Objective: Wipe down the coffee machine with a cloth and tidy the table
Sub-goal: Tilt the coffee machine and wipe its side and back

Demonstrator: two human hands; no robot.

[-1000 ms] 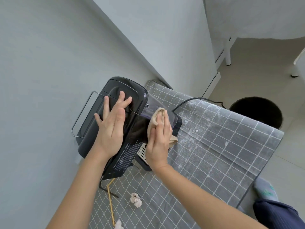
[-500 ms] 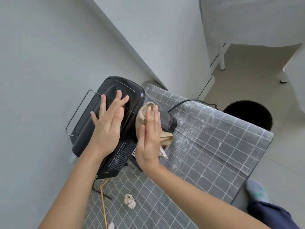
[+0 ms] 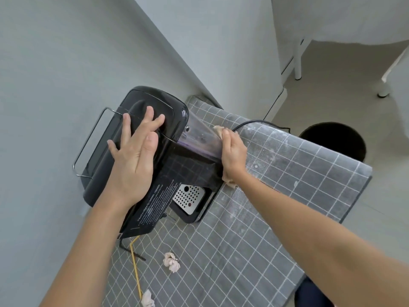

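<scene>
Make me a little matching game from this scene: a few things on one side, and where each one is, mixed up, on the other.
Things:
1. left hand
2. cloth
3. crumpled paper ball
4. round dark bin

Places:
A. on the floor beyond the table's far edge
B. lying loose on the checked tablecloth, near the person
C. flat on top of the black coffee machine
D. pressed by the right hand against the machine's clear side tank

Pairs: 1-C, 2-D, 3-B, 4-A
</scene>
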